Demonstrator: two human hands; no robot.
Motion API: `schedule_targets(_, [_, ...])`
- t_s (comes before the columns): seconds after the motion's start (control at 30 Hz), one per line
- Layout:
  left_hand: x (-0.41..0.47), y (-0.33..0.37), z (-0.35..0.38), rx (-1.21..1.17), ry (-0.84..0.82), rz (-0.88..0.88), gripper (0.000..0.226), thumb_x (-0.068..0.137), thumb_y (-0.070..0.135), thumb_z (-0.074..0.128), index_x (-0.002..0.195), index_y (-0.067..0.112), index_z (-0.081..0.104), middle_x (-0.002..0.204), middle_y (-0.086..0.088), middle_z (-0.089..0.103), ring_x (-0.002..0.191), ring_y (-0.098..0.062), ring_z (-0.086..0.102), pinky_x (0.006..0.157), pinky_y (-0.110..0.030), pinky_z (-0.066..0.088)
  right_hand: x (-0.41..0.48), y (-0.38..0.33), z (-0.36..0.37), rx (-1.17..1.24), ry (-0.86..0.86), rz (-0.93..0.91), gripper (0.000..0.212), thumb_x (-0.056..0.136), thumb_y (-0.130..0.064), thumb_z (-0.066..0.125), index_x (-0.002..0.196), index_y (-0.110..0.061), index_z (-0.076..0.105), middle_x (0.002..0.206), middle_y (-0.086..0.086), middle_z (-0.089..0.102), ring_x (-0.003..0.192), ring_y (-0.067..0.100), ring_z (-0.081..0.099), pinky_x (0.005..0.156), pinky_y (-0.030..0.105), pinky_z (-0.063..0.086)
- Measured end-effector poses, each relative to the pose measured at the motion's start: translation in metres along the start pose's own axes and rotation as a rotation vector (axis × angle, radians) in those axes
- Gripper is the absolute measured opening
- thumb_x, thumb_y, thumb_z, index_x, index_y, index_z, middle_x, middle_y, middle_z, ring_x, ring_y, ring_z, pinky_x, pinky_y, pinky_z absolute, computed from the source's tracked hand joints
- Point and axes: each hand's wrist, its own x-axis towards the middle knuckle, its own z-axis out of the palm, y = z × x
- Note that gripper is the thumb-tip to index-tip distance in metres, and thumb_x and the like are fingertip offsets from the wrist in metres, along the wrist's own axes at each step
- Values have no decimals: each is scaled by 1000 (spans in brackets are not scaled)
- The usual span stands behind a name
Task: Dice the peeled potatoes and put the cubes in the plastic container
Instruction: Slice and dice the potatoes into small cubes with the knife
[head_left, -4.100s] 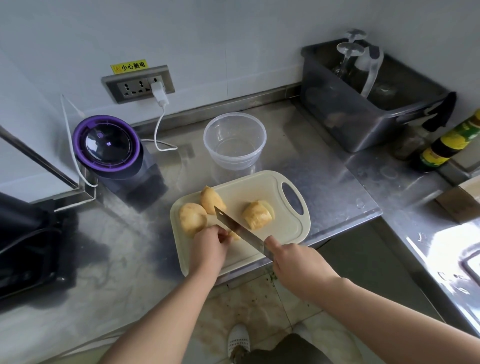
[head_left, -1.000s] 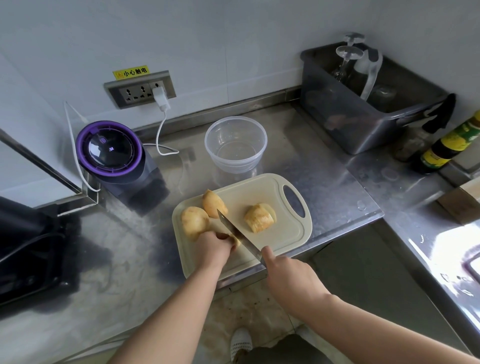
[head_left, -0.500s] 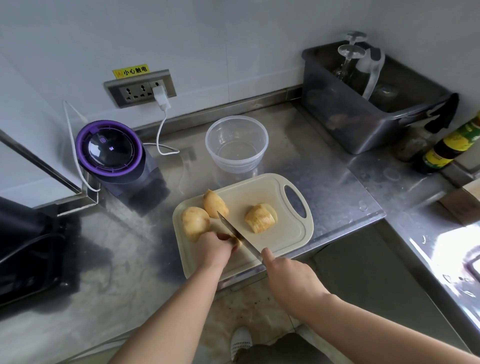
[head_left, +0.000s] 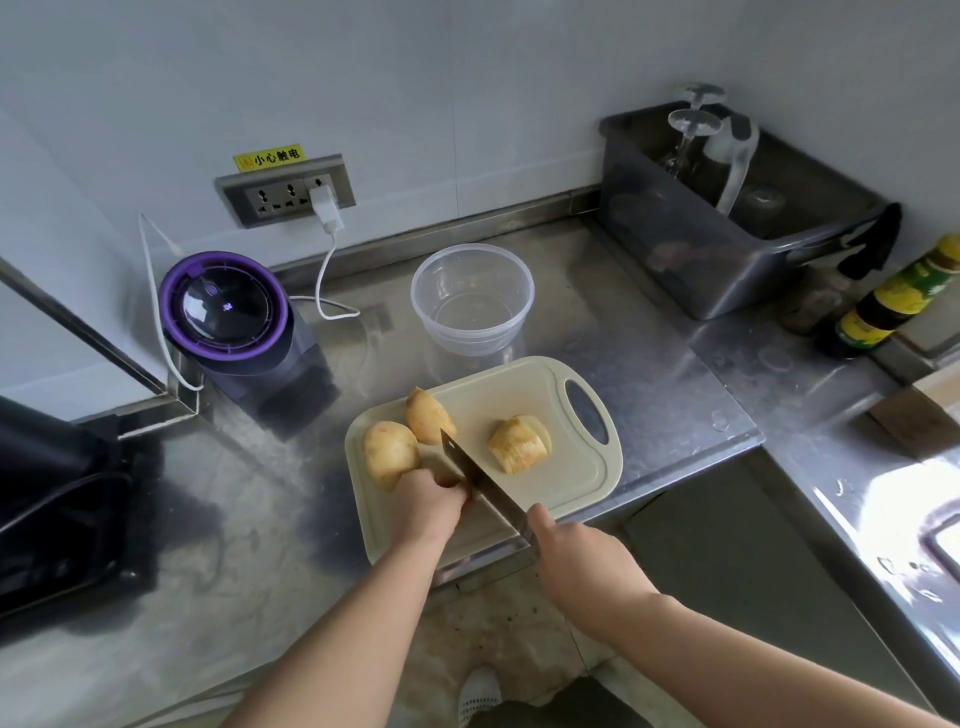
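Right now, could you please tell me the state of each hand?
Left hand: fingers curled beside the knife blade on the cutting board; what they hold is hidden.
Right hand: closed, gripping the knife.

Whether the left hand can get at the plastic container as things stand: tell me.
Probably yes. The plastic container stands open just beyond the cutting board, and only two low potato pieces lie between. But the left hand is curled beside the knife and must lift away first.

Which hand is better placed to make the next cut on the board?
Right. The right hand grips the knife, its blade beside the left hand, which curls over something hidden on the cutting board.
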Motion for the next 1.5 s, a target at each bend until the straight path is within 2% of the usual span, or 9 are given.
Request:
schedule_targets(0.1, [0, -1, 1, 8, 8, 22, 6, 86, 14, 68, 89, 10, 64, 86, -4, 68, 84, -23, 65, 72, -31, 52, -5, 8, -7, 39, 100, -37, 22, 100, -15, 34, 121, -19, 35, 72, 1, 51, 57, 17, 46, 51, 29, 35])
schedule_targets(0.2, [-3, 2, 1, 128, 20, 106, 9, 90, 13, 63, 98, 12, 58, 96, -1, 63, 88, -18, 60, 73, -26, 46, -5, 14, -17, 51, 156, -55, 9, 102, -19, 33, 111, -22, 31, 66, -2, 46, 55, 18, 43, 47, 28, 28])
schedule_targets(0.4, [-1, 14, 6, 585, -55, 329, 37, 91, 24, 62, 127, 19, 53, 128, -3, 45, 113, -22, 53, 95, -30, 46, 1, 24, -28, 57, 190, -15, 15, 101, -19, 34, 116, -21, 32, 66, 0, 48, 52, 18, 45, 46, 29, 30])
schedule_targets(0.53, [3, 17, 9, 642, -33, 359, 17, 94, 16, 56, 110, 19, 60, 120, -2, 51, 101, -18, 55, 90, -28, 48, 4, 30, -38, 110, 237, 27, 10, 100, -16, 35, 103, -23, 28, 65, 0, 49, 52, 18, 46, 43, 27, 28])
schedule_targets(0.73, [11, 27, 10, 709, -36, 393, 16, 90, 21, 59, 105, 19, 64, 120, -2, 54, 111, -22, 54, 92, -29, 47, 14, 46, -51, 163, 291, 93, 6, 99, -13, 35, 103, -17, 32, 64, 2, 51, 55, 21, 51, 44, 28, 31])
schedule_targets(0.9, [21, 48, 11, 735, -20, 442, 19, 90, 16, 58, 108, 19, 63, 125, -2, 50, 108, -24, 58, 94, -32, 47, 25, 56, -61, 181, 330, 134, 25, 98, -13, 35, 122, -18, 31, 67, 6, 57, 58, 23, 56, 50, 35, 42])
schedule_targets(1.13, [29, 52, 12, 957, -180, 418, 39, 90, 27, 62, 127, 16, 51, 134, -5, 41, 119, -26, 54, 101, -34, 43, 32, 65, -69, 188, 326, 140, 7, 99, -13, 35, 99, -19, 31, 65, 5, 54, 55, 21, 51, 47, 32, 37])
schedule_targets(1.3, [29, 39, 3, 943, -249, 463, 42, 88, 21, 66, 127, 18, 49, 131, -4, 39, 111, -26, 57, 98, -35, 45, 37, 68, -67, 174, 304, 130, 7, 101, -16, 36, 104, -20, 32, 68, 3, 55, 59, 20, 57, 51, 32, 45])
schedule_targets(1.5, [27, 32, 3, 801, -196, 467, 20, 87, 19, 64, 106, 19, 64, 120, -4, 51, 103, -23, 58, 94, -26, 44, 40, 65, -65, 180, 294, 106, 26, 100, -14, 35, 125, -16, 34, 68, 4, 56, 58, 19, 55, 50, 31, 42])
